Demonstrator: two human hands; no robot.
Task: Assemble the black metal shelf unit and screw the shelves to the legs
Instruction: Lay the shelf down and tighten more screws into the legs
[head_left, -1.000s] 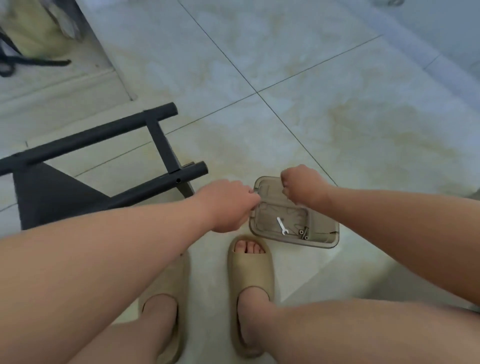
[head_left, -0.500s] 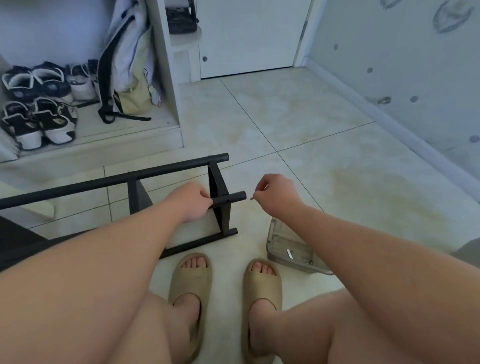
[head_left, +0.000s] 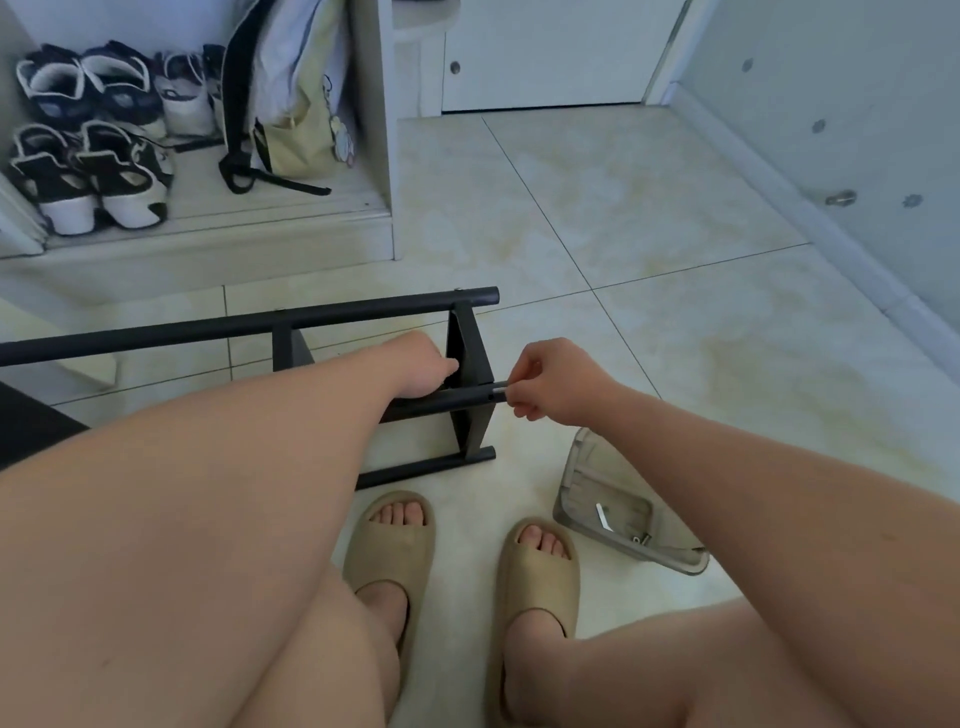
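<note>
Fingers (head_left: 521, 378) of the right hand (head_left: 561, 382) now pinch the leg (head_left: 457, 400) end.

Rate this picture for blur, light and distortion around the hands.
Head view: soft light, no glare, faint shadows; the left hand on the black tube and the right hand pinching its silver tip are sharp; the hanging bag is smeared; wide-lens stretch at the edges.

Shelf frame (head_left: 363, 314): black metal tubing, matt painted finish. Floor (head_left: 649, 218) under the frame: pale tile, smooth, glossy. Tray (head_left: 587, 467) right of the frame: translucent grey plastic; slippers (head_left: 540, 571): matt beige, rubbery-looking.
</note>
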